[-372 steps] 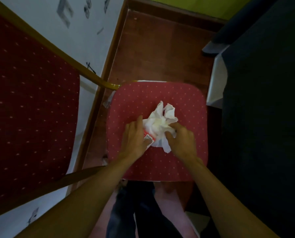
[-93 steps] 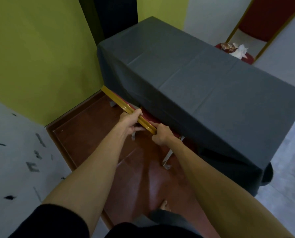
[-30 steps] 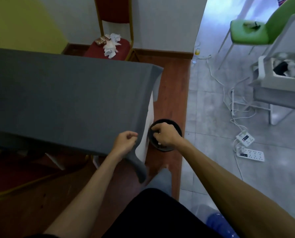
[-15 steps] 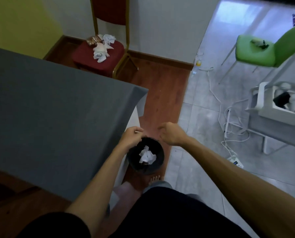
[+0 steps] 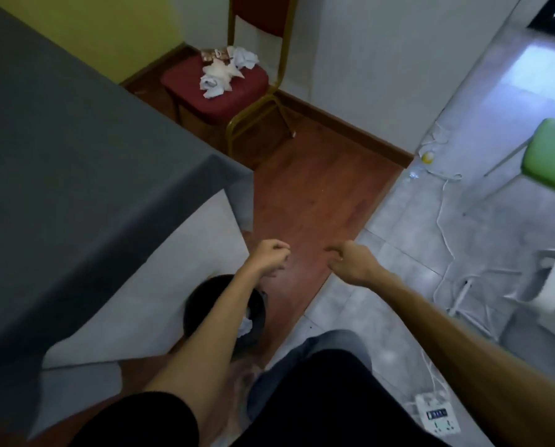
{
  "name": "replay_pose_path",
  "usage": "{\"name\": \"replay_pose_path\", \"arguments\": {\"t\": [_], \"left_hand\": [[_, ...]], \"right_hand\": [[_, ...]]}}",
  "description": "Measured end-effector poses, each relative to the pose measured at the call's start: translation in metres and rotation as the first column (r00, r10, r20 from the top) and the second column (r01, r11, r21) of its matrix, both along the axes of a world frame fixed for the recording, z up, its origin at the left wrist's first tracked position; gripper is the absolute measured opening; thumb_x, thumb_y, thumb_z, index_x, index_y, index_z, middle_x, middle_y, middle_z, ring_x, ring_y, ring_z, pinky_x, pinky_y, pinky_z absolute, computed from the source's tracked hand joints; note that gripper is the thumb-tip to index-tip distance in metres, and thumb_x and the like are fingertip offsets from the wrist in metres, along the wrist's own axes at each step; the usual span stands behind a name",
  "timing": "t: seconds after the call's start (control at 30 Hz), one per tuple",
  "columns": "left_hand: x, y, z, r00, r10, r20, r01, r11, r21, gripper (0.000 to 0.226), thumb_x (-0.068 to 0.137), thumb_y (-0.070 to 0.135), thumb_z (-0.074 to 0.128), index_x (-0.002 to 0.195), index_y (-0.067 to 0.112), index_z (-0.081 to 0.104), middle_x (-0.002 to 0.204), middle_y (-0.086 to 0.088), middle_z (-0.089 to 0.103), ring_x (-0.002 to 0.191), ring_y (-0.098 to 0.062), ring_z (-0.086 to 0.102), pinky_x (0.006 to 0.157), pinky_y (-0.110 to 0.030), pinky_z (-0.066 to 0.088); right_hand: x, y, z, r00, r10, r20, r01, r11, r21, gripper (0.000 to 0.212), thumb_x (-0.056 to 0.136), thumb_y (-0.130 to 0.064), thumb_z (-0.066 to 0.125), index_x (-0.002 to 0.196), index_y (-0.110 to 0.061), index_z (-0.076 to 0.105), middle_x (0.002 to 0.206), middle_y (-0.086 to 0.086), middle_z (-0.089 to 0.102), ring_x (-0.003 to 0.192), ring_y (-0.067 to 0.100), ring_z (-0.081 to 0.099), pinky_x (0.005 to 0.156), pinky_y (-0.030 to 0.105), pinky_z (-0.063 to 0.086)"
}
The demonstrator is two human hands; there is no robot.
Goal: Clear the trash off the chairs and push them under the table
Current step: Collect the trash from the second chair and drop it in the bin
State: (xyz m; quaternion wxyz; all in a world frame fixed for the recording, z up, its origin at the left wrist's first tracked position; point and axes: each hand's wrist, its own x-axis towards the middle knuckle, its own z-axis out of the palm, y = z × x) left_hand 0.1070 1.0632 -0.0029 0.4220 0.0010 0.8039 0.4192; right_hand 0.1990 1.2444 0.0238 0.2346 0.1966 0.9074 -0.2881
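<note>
A red padded chair [image 5: 234, 95] with a gold frame stands by the far wall, past the table's corner. Crumpled white tissues [image 5: 219, 74] and a brown wrapper [image 5: 213, 54] lie on its seat. The table under a dark grey cloth [image 5: 76, 162] fills the left side. A black bin [image 5: 258, 312] with white paper inside sits on the floor below my left forearm. My left hand [image 5: 269, 256] and my right hand [image 5: 350, 261] hang over the wooden floor with fingers loosely curled and nothing in them.
A green chair [image 5: 550, 159] stands at the right edge on the grey tiles. White cables [image 5: 444, 221] trail across the tiles to a power strip [image 5: 435, 421]. A white and grey object [image 5: 553, 285] sits at the right. Bare wooden floor runs between me and the red chair.
My hands have left the bin, which now lies behind them under my left forearm. The view has moved forward, and the red chair with trash appears nearer.
</note>
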Motion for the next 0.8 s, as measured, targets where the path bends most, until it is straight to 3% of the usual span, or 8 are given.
{"name": "replay_pose_path", "arguments": {"t": [0.13, 0.33, 0.57, 0.7, 0.8], "left_hand": [[0.026, 0.049, 0.007, 0.995, 0.028, 0.092, -0.029, 1.0, 0.008, 0.03, 0.096, 0.016, 0.054, 0.124, 0.013, 0.062, 0.112, -0.01, 0.067, 0.095, -0.023, 0.067, 0.092, -0.045, 0.054], [-0.014, 0.108, 0.018, 0.993, 0.114, 0.018, -0.114, 0.993, -0.008, 0.03, 0.098, 0.018, 0.055, 0.127, 0.014, 0.061, 0.12, -0.01, 0.065, 0.11, -0.027, 0.068, 0.093, -0.047, 0.055], [-0.097, 0.172, 0.022, 0.954, 0.297, -0.026, -0.296, 0.955, 0.034, 0.023, 0.095, 0.017, 0.057, 0.117, 0.018, 0.063, 0.114, -0.009, 0.069, 0.104, -0.026, 0.07, 0.081, -0.04, 0.057], [-0.149, 0.196, 0.046, 0.933, 0.351, -0.086, -0.346, 0.936, 0.067, 0.028, 0.096, 0.011, 0.056, 0.123, 0.012, 0.063, 0.11, -0.009, 0.065, 0.087, -0.019, 0.064, 0.061, -0.027, 0.048], [-0.188, 0.199, 0.067, 0.919, 0.366, -0.144, -0.359, 0.93, 0.071, 0.03, 0.098, 0.014, 0.055, 0.127, 0.012, 0.061, 0.116, -0.009, 0.065, 0.095, -0.021, 0.066, 0.065, -0.029, 0.051]], "right_hand": [[0.003, 0.055, 0.0, 0.999, 0.032, 0.017, -0.032, 0.999, 0.004, 0.046, 0.097, -0.018, 0.052, 0.142, -0.011, 0.058, 0.145, 0.008, 0.059, 0.132, 0.029, 0.056, 0.111, 0.034, 0.041], [-0.053, 0.127, 0.01, 0.986, 0.166, -0.02, -0.166, 0.986, -0.011, 0.046, 0.096, -0.016, 0.053, 0.141, -0.01, 0.059, 0.146, 0.009, 0.059, 0.133, 0.029, 0.055, 0.111, 0.032, 0.041], [-0.145, 0.184, 0.013, 0.945, 0.325, -0.027, -0.326, 0.945, -0.026, 0.051, 0.094, -0.018, 0.054, 0.145, -0.015, 0.055, 0.148, 0.006, 0.057, 0.131, 0.026, 0.058, 0.108, 0.032, 0.044], [-0.207, 0.22, 0.032, 0.925, 0.372, -0.075, -0.373, 0.928, 0.002, 0.053, 0.096, -0.016, 0.056, 0.147, -0.01, 0.051, 0.149, 0.01, 0.055, 0.134, 0.026, 0.055, 0.111, 0.034, 0.042], [-0.258, 0.236, 0.047, 0.923, 0.363, -0.13, -0.367, 0.93, -0.014, 0.051, 0.097, -0.018, 0.06, 0.146, -0.012, 0.052, 0.148, 0.009, 0.057, 0.133, 0.026, 0.055, 0.109, 0.033, 0.043]]}}
